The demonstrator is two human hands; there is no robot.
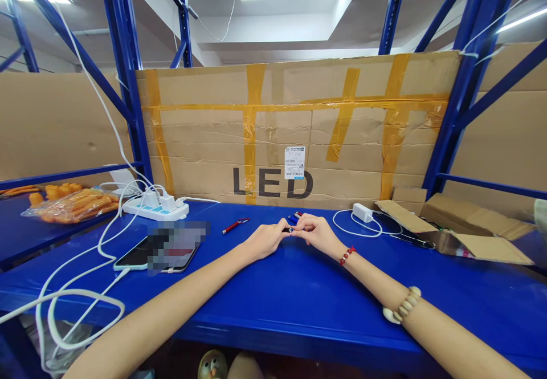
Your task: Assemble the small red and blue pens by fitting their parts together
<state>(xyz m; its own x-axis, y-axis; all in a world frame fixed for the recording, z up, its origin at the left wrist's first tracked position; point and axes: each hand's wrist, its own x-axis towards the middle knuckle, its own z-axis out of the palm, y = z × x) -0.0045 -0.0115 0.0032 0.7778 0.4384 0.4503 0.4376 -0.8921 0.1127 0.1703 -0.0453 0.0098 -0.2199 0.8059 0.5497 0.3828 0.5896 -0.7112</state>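
Note:
My left hand and my right hand meet above the middle of the blue tabletop. Between their fingertips is a small dark piece with a shiny end, too small to name; both hands pinch it. Behind my right fingers, partly hidden, lie small blue and red items. Left of my hands, a slim red pen-like piece with a ring or clip at one end rests on the table.
Two phones, one partly blurred, lie at left among loose white cables near a power strip. A bag of orange parts sits far left. At right are a white charger and an opened cardboard box. A tall cardboard sheet stands behind.

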